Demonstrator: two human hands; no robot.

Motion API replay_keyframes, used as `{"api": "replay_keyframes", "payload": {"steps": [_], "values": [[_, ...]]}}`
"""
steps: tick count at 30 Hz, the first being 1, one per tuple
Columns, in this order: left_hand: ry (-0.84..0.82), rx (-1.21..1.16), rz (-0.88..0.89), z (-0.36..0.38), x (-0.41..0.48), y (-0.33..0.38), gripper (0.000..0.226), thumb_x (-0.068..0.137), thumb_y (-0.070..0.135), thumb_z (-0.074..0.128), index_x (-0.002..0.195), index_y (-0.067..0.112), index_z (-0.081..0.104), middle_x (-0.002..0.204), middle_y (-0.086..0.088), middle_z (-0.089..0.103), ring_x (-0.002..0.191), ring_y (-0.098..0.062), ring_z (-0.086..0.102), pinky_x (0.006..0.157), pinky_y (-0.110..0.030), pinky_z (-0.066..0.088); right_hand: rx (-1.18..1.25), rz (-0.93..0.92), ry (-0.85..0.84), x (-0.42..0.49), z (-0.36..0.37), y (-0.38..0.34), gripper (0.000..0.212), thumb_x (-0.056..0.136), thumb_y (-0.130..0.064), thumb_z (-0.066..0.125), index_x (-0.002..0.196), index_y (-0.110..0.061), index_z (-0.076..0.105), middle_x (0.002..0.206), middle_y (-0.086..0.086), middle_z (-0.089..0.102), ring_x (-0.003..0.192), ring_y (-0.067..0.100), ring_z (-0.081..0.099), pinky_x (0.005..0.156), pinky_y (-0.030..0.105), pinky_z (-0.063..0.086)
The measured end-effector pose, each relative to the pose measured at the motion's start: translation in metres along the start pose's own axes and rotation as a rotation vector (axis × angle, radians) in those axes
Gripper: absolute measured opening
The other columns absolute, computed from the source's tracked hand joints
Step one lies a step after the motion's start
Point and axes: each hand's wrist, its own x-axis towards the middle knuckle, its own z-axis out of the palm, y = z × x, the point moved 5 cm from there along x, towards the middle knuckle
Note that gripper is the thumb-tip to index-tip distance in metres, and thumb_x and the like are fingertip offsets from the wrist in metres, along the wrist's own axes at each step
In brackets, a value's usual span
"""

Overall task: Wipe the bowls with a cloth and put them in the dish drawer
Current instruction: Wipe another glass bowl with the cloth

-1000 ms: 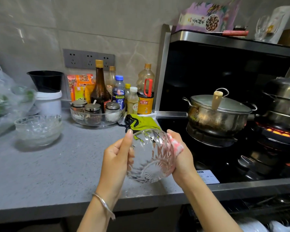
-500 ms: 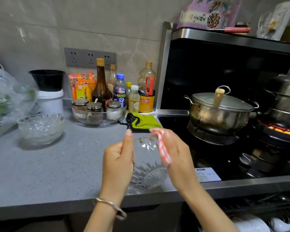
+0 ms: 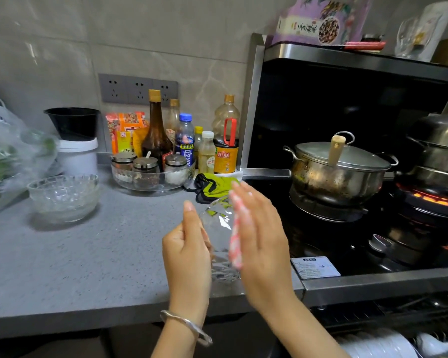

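Grey stone counter (image 3: pixel 88 254) runs along a tiled wall, and I take the seasoning tray (image 3: pixel 153 180) at its back as my marker.

Head view, the only 1: the glass bowl (image 3: pixel 217 228) I am wiping hangs in the air in front of that tray and slightly to its right, above the counter's near edge. It is tilted, base low and toward me, rim up and away. My left hand (image 3: pixel 186 249) grips it from the left, fingers curled at the wall, index finger straight up beside the rim. My right hand (image 3: pixel 261 241) is flat, fingers straight and together, pressing the pink-and-white cloth (image 3: pixel 236 241) against the bowl's right side. Motion blur hides whether the cloth sits inside or outside the glass.

To wipe well, I judge the left hand should turn the bowl in small steps while the flat palm sweeps rim to base, so the cut facets get covered all round. Wet glass is slippery, so the left grip must not loosen.

Left of the tray a stack of glass bowls (image 3: pixel 62 197) waits, at least 2. Far right of the tray and below counter level, a rack with white dishes (image 3: pixel 378 344) shows; I take that for the dish drawer. Right of the tray a burner (image 3: pixel 429 200) glows, so the cloth should stay clear of it.
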Motion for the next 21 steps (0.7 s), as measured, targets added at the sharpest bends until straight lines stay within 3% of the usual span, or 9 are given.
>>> {"api": "replay_keyframes", "payload": {"steps": [2,4,6,8,11,13,15,18,21], "values": [[-0.054,0.004,0.023,0.006,-0.003,-0.001,0.054,0.086,0.053,0.041,0.045,0.021,0.054,0.043,-0.004,0.049,0.041,-0.012,0.046,0.043,-0.025,0.038,-0.289,-0.185,0.017,-0.001,0.005,-0.014,0.04,0.099,-0.034,0.033,0.128,-0.025,0.06,0.133,-0.008,0.056,0.132,0.014,0.043,0.106,0.042,0.037],[-0.073,0.0,0.027,0.007,-0.007,0.001,0.054,0.083,0.054,0.041,0.043,0.021,0.052,0.039,0.002,0.045,0.038,-0.008,0.042,0.04,-0.019,0.034,-0.283,-0.186,0.034,0.003,0.003,-0.015,0.037,0.098,-0.033,0.037,0.12,-0.026,0.065,0.125,-0.01,0.06,0.125,0.011,0.048,0.102,0.034,0.039],[-0.07,-0.004,0.024,0.003,-0.01,0.006,0.058,0.082,0.054,0.041,0.035,0.02,0.04,0.035,0.007,0.033,0.034,-0.005,0.031,0.038,-0.015,0.028,-0.031,-0.02,0.025,0.012,-0.006,-0.008,0.034,0.096,-0.036,0.039,0.111,-0.028,0.068,0.113,-0.016,0.065,0.111,0.0,0.056,0.09,0.018,0.042],[-0.05,-0.036,0.0,-0.005,-0.009,0.008,0.058,0.081,0.055,0.044,0.036,0.02,0.035,0.038,0.003,0.029,0.035,-0.005,0.029,0.038,-0.013,0.029,0.324,0.298,-0.035,0.019,-0.012,0.004,0.029,0.098,-0.033,0.043,0.095,-0.032,0.072,0.094,-0.018,0.07,0.084,-0.007,0.062,0.07,0.013,0.045],[-0.085,-0.151,-0.062,-0.012,-0.002,0.003,0.081,0.08,0.068,0.054,0.061,-0.01,0.043,0.059,-0.022,0.045,0.059,-0.023,0.045,0.06,-0.031,0.041,0.654,0.69,-0.072,0.009,-0.009,0.022,0.054,0.1,-0.032,0.04,0.055,-0.036,0.07,0.059,-0.016,0.066,0.058,-0.005,0.062,0.065,0.026,0.044],[-0.127,-0.237,-0.101,-0.012,0.003,0.002,0.086,0.075,0.07,0.057,0.071,-0.016,0.046,0.082,-0.02,0.053,0.078,-0.028,0.047,0.071,-0.043,0.037,0.701,0.793,-0.018,0.004,-0.009,0.029,0.056,0.097,-0.032,0.044,0.046,-0.032,0.067,0.054,-0.015,0.062,0.056,0.0,0.062,0.065,0.029,0.043],[-0.162,-0.249,-0.132,-0.01,0.005,-0.001,0.085,0.075,0.07,0.059,0.075,-0.015,0.053,0.088,-0.021,0.056,0.083,-0.03,0.048,0.075,-0.045,0.038,0.679,0.85,0.018,0.002,-0.012,0.033,0.047,0.093,-0.034,0.051,0.049,-0.027,0.068,0.058,-0.009,0.063,0.061,0.009,0.063,0.068,0.03,0.046],[-0.233,-0.122,-0.103,-0.01,0.01,-0.002,0.081,0.084,0.059,0.048,0.079,-0.022,0.054,0.08,-0.043,0.055,0.077,-0.028,0.055,0.074,-0.035,0.045,0.596,0.879,0.039,0.007,-0.02,0.04,0.033,0.089,-0.039,0.055,0.061,-0.023,0.064,0.063,0.001,0.061,0.061,0.02,0.058,0.069,0.034,0.043],[-0.294,0.017,-0.014,-0.01,0.013,0.011,0.063,0.094,0.041,0.037,0.062,-0.009,0.058,0.058,-0.017,0.061,0.058,-0.014,0.058,0.057,-0.011,0.045,0.409,0.706,-0.099,0.02,-0.028,0.031,0.055,0.095,-0.031,0.049,0.042,-0.017,0.052,0.045,0.002,0.048,0.043,0.018,0.043,0.05,0.026,0.033]]}}
